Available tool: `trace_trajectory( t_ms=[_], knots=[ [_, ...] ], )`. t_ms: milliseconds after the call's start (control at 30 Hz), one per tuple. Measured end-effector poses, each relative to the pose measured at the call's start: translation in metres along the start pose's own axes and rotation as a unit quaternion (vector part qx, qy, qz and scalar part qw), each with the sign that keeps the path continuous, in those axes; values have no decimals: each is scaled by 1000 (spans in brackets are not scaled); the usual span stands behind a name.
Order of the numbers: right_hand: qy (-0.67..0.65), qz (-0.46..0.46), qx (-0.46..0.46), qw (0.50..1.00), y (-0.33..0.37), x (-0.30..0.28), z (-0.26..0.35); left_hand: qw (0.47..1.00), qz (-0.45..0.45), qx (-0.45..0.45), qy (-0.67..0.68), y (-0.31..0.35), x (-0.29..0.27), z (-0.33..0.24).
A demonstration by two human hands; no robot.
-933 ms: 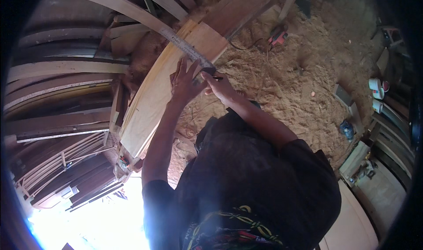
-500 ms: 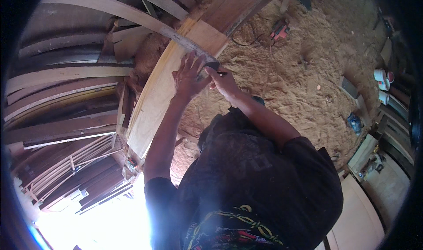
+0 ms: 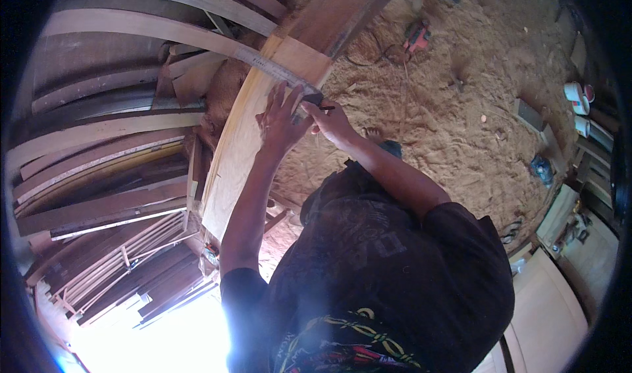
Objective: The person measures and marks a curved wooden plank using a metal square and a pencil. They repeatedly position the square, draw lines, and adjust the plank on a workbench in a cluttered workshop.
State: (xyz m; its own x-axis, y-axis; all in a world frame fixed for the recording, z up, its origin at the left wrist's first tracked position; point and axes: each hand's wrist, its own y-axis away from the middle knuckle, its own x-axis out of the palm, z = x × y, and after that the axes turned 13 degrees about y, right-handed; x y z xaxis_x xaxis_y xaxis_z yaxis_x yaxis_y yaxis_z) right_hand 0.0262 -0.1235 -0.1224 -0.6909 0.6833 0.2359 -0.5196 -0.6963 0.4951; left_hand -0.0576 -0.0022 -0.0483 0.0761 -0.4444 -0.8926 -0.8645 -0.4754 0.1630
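A pale wooden board [image 3: 236,146] slants away in front of me. Across it lies a grey try square [image 3: 280,70], its dark stock [image 3: 314,99] at the board's right edge. My left hand [image 3: 282,124] rests flat on the board with fingers spread, fingertips against the square's blade and thumb close to the stock. Beside that stock, my right hand [image 3: 336,124] pinches a thin dark pencil [image 3: 326,108]. Its point is too small to make out, and I cannot tell whether it touches the wood.
Sawdust [image 3: 447,123] covers the floor on the right, where a red power tool [image 3: 417,39] lies with its cord. Stacked planks [image 3: 105,126] fill the left side. White tubs [image 3: 574,93], a blue plastic bag [image 3: 542,170] and pale panels [image 3: 546,307] are at the right.
The whole view has shifted slightly. Both hands and the try square keep nearly the same places on the board, and the pencil stays in my right hand.
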Motion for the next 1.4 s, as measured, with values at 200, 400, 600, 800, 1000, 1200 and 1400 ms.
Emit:
trace_trajectory(
  t_ms=[200,400,600,800,1000,1200,1400],
  knots=[
    [-3,-12,-15,1000,-1,4,2,1000,11,-3,-11,-1,-2,1],
    [-18,-22,-5,1000,2,8,0,998,14,0,-54,-2,2,2],
    [-19,-25,-5,1000,1,9,-1,999,8,11,-37,-2,3,6],
    [-13,-74,-12,997,0,15,-2,1000,17,-1,-22,-5,5,10],
    [1,-51,-14,999,-3,15,-2,999,29,-25,-20,-7,5,9],
    [8,-55,-29,998,3,14,4,999,29,-23,-27,-8,2,5],
    [5,-23,-30,999,3,7,-3,999,19,-10,-46,-3,1,-1]
  ],
)
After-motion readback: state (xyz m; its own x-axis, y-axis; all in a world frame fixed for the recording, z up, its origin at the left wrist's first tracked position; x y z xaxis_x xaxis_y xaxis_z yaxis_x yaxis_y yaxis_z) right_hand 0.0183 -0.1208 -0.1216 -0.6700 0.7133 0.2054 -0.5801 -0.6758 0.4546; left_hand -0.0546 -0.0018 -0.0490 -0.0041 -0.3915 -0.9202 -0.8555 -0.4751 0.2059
